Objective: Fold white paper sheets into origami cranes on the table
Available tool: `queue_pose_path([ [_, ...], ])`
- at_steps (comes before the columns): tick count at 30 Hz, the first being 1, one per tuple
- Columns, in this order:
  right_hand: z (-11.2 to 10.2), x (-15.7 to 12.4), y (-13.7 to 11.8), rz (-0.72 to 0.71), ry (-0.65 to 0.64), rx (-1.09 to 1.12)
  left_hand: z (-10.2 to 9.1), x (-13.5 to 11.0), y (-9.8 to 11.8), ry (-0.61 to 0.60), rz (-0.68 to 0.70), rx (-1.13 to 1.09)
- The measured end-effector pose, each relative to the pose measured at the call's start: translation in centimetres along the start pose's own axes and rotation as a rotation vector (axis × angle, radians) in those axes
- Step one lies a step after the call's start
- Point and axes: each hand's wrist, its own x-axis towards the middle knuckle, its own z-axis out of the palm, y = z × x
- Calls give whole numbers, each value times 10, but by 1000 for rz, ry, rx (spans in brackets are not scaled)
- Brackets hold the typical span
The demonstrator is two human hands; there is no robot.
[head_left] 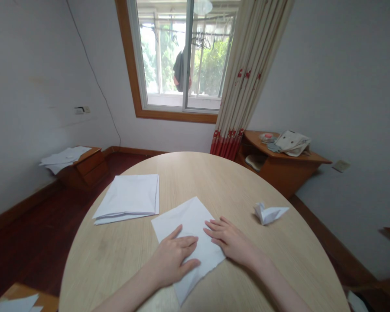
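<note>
A white sheet of paper [185, 216] lies turned at an angle on the round wooden table [195, 173], its lower right edge looking slightly uneven. My left hand [175, 255] rests on the paper's left and middle part, fingers spread and pointing right. On the paper's right edge lies my right hand [227, 238], flat with fingers stretched out to the left. Neither hand grasps anything. To the right on the table sits a folded white paper figure [269, 213] with pointed ends. A stack of white paper [130, 195] lies at the left.
Behind the table stand a corner desk [279, 169] with a cloth bag [292, 143] and a low cabinet [91, 167] topped with papers. A long curtain [243, 78] hangs beside the window [185, 56]. More white paper [16, 303] shows at the lower left.
</note>
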Motion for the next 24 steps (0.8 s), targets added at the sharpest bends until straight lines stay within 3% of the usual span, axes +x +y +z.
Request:
queue_pose_path([
  [6, 5, 0, -12, -55, 145, -192, 7, -1, -11, 72, -85, 50],
  [12, 20, 5, -9, -127, 229, -388, 14, -2, -20, 70, -91, 74],
  [18, 26, 10, 8, -225, 431, -296, 16, -2, -23, 54, -73, 94],
  [24, 35, 17, 21, -242, 461, -194, 19, -1, -32, 89, -54, 181],
])
